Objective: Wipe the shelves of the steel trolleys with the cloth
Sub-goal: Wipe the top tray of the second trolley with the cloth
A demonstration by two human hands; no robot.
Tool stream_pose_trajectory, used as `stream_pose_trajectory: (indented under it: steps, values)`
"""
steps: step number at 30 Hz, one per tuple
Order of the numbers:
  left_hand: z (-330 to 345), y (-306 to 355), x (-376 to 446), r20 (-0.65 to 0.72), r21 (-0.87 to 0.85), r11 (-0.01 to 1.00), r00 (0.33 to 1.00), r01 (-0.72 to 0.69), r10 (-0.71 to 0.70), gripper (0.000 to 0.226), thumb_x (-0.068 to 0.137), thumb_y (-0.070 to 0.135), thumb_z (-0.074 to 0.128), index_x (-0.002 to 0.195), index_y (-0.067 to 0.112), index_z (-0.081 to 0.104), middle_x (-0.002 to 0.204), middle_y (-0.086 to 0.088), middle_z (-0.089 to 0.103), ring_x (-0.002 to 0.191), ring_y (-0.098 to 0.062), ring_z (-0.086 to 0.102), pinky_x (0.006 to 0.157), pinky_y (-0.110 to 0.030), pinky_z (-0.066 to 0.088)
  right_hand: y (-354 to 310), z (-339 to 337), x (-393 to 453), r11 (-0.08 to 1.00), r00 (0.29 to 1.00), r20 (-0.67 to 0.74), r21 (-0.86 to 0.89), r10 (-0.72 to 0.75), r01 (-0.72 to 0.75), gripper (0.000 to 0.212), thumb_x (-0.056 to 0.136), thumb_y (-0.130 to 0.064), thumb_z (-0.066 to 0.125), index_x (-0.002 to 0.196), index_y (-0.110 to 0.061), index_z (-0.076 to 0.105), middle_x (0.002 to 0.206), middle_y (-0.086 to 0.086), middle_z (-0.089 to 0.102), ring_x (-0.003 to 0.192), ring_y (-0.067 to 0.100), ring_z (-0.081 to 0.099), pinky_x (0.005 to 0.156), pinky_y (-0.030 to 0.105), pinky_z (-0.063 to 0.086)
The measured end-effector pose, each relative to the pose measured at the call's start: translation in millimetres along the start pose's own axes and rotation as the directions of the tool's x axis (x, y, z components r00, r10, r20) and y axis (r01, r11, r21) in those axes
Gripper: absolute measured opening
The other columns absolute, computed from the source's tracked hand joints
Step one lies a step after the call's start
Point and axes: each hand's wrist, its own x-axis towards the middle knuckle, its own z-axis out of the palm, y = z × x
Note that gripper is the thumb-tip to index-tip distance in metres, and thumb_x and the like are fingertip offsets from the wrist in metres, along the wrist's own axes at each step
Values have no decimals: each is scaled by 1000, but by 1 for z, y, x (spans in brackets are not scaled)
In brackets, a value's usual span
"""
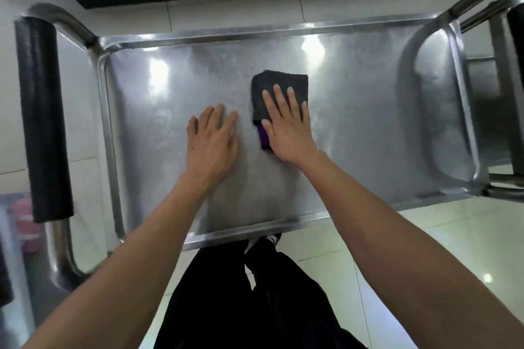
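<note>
The steel trolley's top shelf [354, 122] fills the middle of the head view, shiny, with a raised rim. A folded dark grey cloth [279, 85] with a purple edge lies flat near the shelf's centre. My right hand [286, 125] presses on the cloth's near half with straight, spread fingers. My left hand [211, 142] rests flat on the bare steel just left of the cloth, fingers straight and apart from the cloth.
A black padded handle [42, 119] runs along the trolley's left end and another [516, 71] at the right end, each on steel tubing. A second steel frame [482, 79] stands beyond the right end. White floor tiles surround the trolley; a pink object [27, 227] sits low at left.
</note>
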Motion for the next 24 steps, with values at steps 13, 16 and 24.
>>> stream_pose_trajectory:
  steps: [13, 16, 24]
  values:
    - [17, 45, -119, 75, -17, 998, 996, 52, -51, 44, 102, 40, 42, 143, 23, 44, 161, -9, 26, 150, -30, 16, 115, -54, 27, 6, 85, -199, 995, 994, 22, 11, -104, 104, 63, 102, -45, 13, 157, -31, -13, 166, -3, -19, 151, 22, -23, 123, 55, 1]
    - [19, 43, -129, 77, -10, 997, 994, 72, -71, 45, 102, 40, 41, 144, 24, 44, 160, -9, 27, 150, -31, 16, 115, -54, 26, 5, 89, -211, 992, 992, 11, 26, -123, 123, 61, 101, -46, 10, 158, -31, -9, 167, -4, -14, 152, 22, -19, 123, 55, 3]
    - [0, 14, -96, 60, -13, 995, 993, 98, -97, 44, 102, 36, 43, 144, 23, 43, 160, -7, 26, 151, -31, 15, 116, -57, 25, -13, 84, -175, 990, 991, -7, 39, -134, 135, 60, 103, -45, 8, 158, -30, -9, 167, -3, -14, 152, 23, -19, 122, 54, -1]
